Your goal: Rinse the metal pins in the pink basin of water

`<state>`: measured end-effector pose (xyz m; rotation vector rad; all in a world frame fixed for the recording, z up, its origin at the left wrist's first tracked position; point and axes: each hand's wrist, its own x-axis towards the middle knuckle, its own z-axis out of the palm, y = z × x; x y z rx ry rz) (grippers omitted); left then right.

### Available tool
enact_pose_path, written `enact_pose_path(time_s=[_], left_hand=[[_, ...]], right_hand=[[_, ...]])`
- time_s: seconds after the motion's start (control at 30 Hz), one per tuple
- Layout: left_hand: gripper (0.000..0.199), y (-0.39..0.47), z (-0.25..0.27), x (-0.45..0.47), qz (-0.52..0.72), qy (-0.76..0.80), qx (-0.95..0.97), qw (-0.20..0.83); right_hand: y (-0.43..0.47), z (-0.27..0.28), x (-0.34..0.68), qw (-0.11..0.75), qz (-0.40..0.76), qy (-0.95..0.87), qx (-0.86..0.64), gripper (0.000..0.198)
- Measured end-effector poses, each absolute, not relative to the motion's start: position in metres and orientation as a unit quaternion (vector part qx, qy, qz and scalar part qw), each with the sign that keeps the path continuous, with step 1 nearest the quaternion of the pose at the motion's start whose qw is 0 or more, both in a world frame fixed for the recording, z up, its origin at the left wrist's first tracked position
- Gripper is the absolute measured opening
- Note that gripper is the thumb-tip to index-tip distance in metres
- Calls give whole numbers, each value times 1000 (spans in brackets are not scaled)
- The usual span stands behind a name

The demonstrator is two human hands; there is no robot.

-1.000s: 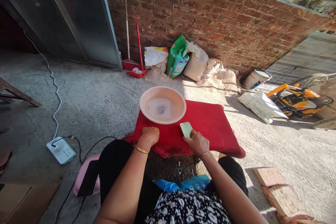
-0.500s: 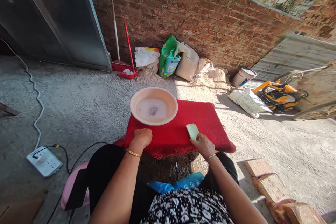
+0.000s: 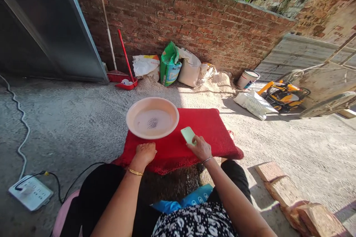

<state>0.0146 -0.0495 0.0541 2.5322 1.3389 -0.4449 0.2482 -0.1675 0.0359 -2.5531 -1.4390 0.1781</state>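
Observation:
A low surface is draped with a red cloth (image 3: pixel 203 118). At its back left stands a round pale pink basin (image 3: pixel 130 127) with a patterned bottom. My left hand (image 3: pixel 146 152) rests on the cloth just in front of the basin, fingers curled into a fist; whatever may be inside is hidden. To the basin's right, my right hand (image 3: pixel 202 149) grips the lower end of a light green phone (image 3: pixel 187 133) between thumb and fingers. The phone is low over the cloth or touching it; I cannot tell which.
Bricks (image 3: pixel 280 185) lie on the ground at right. A power strip (image 3: pixel 30 192) with cables is at left. Along the brick wall (image 3: pixel 155 14) stand a red dustpan (image 3: pixel 126 85), a green sack (image 3: pixel 170 64) and a bucket (image 3: pixel 248 80). A blue bag (image 3: pixel 191 198) lies near my lap.
The view has shifted, sliding most things leftward. My right hand has brought the phone slightly closer to the basin. My left hand stays closed in front of the basin.

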Motion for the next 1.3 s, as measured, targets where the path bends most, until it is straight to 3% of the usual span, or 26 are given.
enact_pose_path(time_s=[0.13, 0.33, 0.43, 0.7, 0.9, 1.1, 1.3], left_hand=[[28, -48, 50, 13, -155, 454, 870, 117], [29, -50, 49, 11, -145, 450, 872, 123], [28, -51, 51, 11, -142, 455, 869, 133], [31, -47, 55, 9, -144, 465, 859, 157], [41, -44, 54, 2, -136, 468, 860, 153], [34, -42, 51, 3, -134, 470, 858, 158], [30, -45, 54, 7, -136, 463, 864, 144]], right_hand=[[-158, 31, 270, 82, 69, -465, -879, 37], [-232, 38, 384, 88, 79, -213, -970, 44], [-258, 38, 396, 97, 68, -196, -973, 44], [-197, 40, 246, 150, 98, -601, -779, 23], [-151, 29, 183, 111, 115, -738, -656, 28], [-162, 22, 246, 115, 106, -568, -808, 30], [-231, 25, 368, 93, 110, -274, -951, 48]])
